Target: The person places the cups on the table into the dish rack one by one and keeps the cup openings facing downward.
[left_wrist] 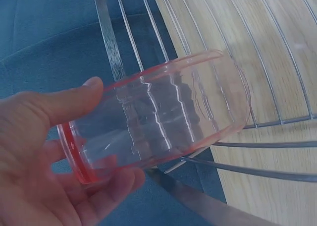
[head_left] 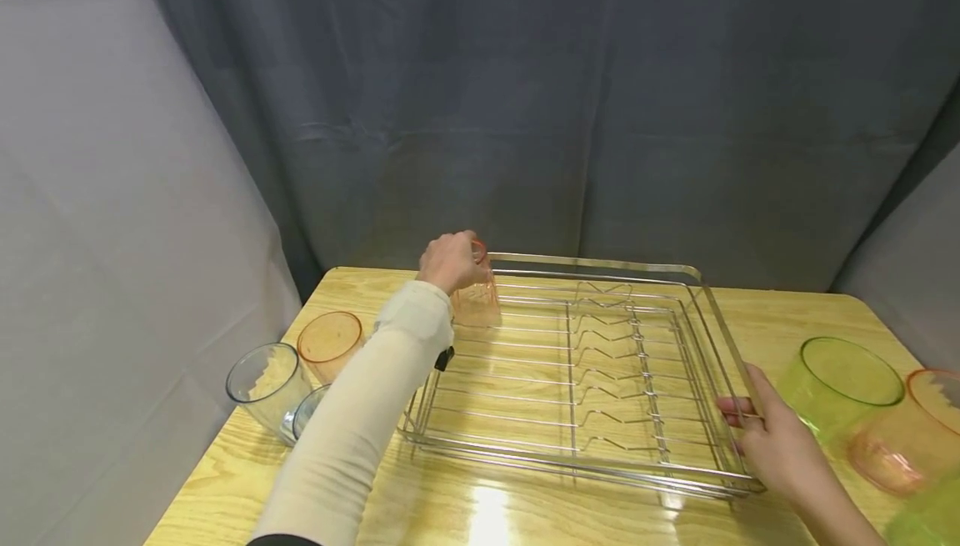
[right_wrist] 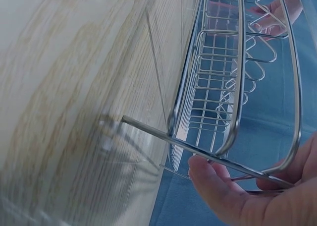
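A wire dish rack (head_left: 592, 262) stands on the wooden table. At its far left corner my left hand (head_left: 447, 262) holds a clear reddish tumbler (head_left: 477, 306). The left wrist view shows the thumb and fingers of the left hand (left_wrist: 34, 151) around the red-edged end of the tumbler (left_wrist: 168, 107), whose other end points towards the rack's wires. My right hand (head_left: 780, 446) grips the rack's right side. In the right wrist view the thumb and fingers of the right hand (right_wrist: 277, 201) hold the metal frame of the rack (right_wrist: 240, 62).
Left of the rack are a clear bluish glass (head_left: 266, 388) and an orange glass (head_left: 330, 342), with another bluish one (head_left: 306, 413) partly behind the left sleeve. On the right stand a green glass (head_left: 840, 388) and an orange glass (head_left: 892, 446). A dark curtain (head_left: 525, 112) hangs behind the table.
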The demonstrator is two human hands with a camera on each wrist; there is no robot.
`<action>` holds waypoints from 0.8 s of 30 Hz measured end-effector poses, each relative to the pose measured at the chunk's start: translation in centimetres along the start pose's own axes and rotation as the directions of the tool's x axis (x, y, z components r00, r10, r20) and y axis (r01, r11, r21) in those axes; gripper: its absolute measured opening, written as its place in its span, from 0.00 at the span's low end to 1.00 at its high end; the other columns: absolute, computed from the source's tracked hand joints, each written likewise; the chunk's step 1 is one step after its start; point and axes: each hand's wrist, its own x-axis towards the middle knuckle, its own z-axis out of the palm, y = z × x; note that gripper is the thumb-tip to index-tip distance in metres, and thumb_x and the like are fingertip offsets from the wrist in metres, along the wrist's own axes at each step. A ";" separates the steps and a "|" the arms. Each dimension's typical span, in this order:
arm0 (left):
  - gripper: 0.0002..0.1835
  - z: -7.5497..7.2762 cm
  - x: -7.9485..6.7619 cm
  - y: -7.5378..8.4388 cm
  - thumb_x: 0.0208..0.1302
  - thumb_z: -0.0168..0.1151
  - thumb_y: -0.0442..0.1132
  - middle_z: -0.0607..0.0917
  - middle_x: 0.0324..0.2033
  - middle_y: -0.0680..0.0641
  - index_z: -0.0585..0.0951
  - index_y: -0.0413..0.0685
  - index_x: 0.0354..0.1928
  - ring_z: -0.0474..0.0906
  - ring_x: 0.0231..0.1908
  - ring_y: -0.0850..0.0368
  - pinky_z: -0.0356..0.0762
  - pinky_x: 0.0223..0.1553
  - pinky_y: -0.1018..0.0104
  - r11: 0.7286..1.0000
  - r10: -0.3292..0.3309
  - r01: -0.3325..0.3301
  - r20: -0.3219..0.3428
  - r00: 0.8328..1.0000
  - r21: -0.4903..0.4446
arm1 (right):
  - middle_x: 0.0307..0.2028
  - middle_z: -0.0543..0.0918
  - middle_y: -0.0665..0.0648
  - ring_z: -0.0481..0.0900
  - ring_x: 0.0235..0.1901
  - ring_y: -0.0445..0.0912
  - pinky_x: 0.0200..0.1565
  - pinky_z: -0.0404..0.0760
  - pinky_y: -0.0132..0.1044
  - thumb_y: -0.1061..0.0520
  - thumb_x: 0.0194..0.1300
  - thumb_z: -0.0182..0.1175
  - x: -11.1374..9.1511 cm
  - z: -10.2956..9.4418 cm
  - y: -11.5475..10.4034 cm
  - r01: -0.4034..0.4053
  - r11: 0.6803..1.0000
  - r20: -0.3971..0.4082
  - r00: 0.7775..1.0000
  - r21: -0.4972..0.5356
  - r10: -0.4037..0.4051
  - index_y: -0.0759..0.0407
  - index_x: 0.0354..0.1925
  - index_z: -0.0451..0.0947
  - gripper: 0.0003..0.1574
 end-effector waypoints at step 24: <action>0.52 -1.3 -0.3 0.2 0.62 0.62 0.64 0.68 0.69 0.37 0.52 0.45 0.77 0.69 0.65 0.38 0.75 0.61 0.46 0.995 -0.060 0.051 0.100 0.993 0.090 | 0.62 0.70 0.78 0.78 0.51 0.51 0.36 0.84 0.34 0.69 0.74 0.31 0.4 0.0 -0.2 0.010 1.000 -0.003 1.000 0.011 -0.010 0.67 0.77 0.24 0.41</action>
